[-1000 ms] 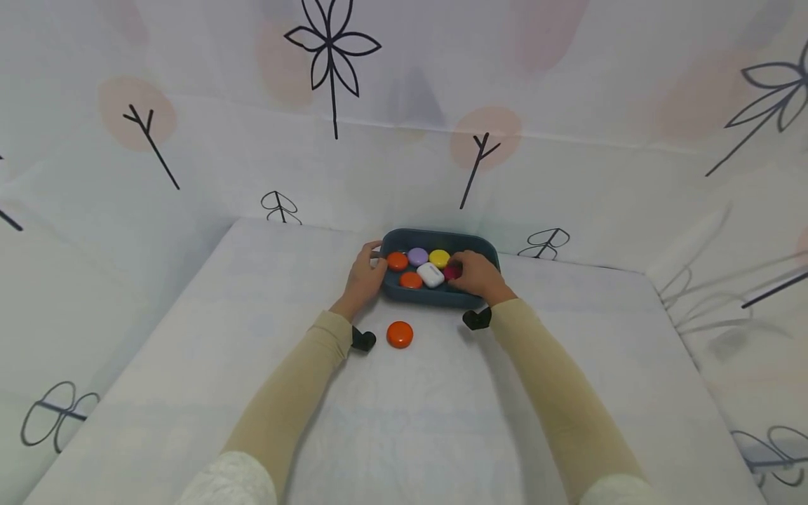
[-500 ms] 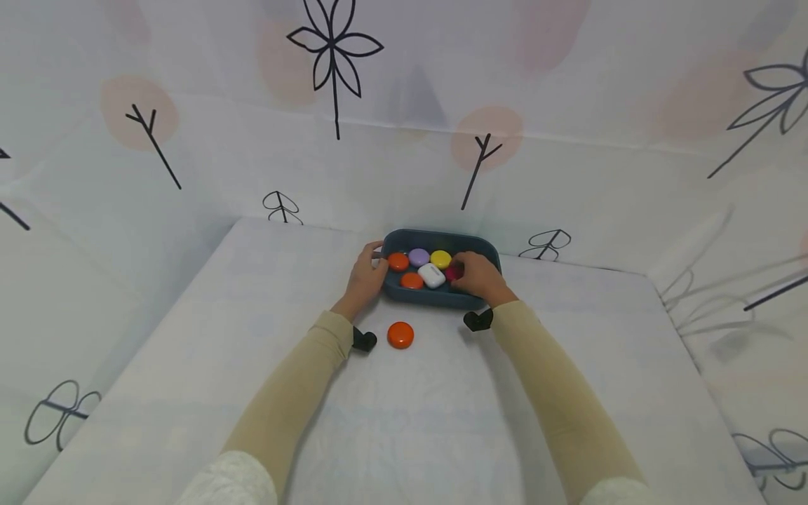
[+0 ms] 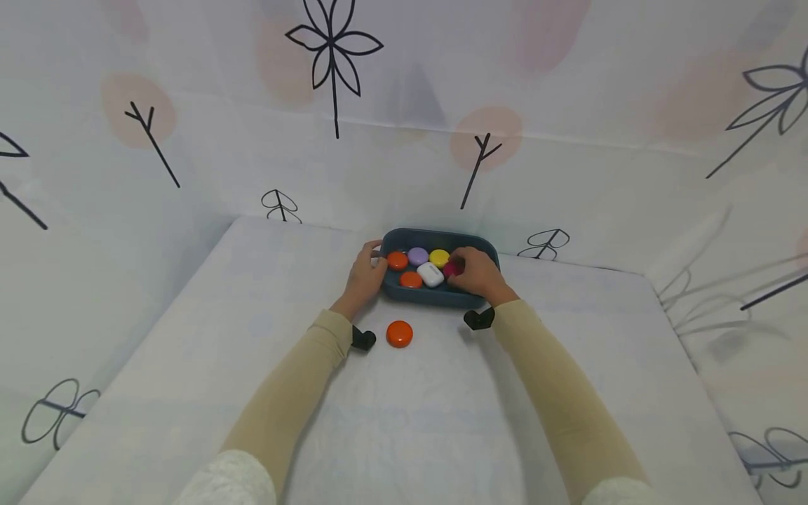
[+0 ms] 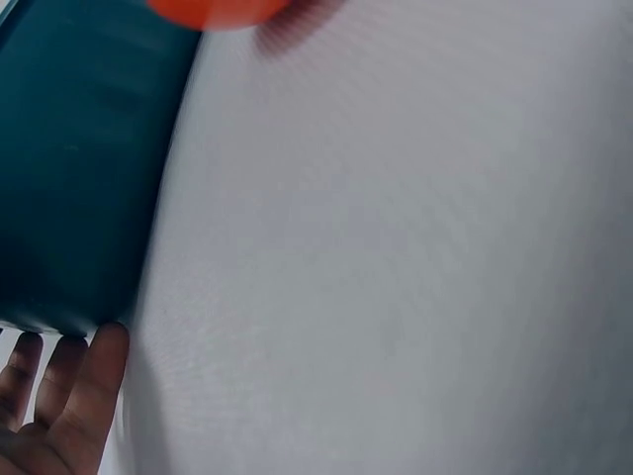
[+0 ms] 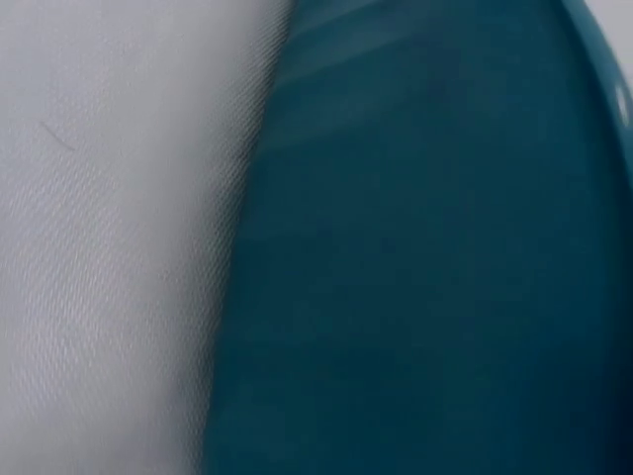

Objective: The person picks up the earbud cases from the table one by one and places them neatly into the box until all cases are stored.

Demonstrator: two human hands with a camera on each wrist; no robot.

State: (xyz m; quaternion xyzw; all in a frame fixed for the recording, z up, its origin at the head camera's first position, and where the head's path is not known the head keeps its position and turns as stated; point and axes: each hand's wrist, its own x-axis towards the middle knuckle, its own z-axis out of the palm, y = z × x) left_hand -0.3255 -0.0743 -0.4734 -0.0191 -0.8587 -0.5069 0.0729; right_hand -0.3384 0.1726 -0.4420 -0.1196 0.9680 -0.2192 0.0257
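Observation:
A dark teal tray (image 3: 435,300) stands at the back of the table, holding several glossy pieces. At its left end my left hand (image 3: 364,277) steadies it; in the left wrist view, fairly straight fingers (image 4: 91,381) touch the outer wall. Over the tray's right part, my right hand (image 3: 477,273) pinches a crimson round piece (image 3: 451,269), mostly hidden by the fingers. Beside it lie a white rounded-square piece (image 3: 431,274), a yellow disc (image 3: 439,258), a purple disc (image 3: 418,256) and two orange discs, one at the left (image 3: 397,261) and one nearer (image 3: 411,280).
Another orange disc (image 3: 400,334) lies on the white cloth in front of the tray, between the forearms. Right behind the tray rises a patterned cloth backdrop (image 3: 404,175). The right wrist view shows only the tray's wall (image 5: 415,247) and white cloth (image 5: 109,247).
The right hand's fingers have shifted slightly at the crimson piece. The left hand, the tray and the other pieces stay in place.

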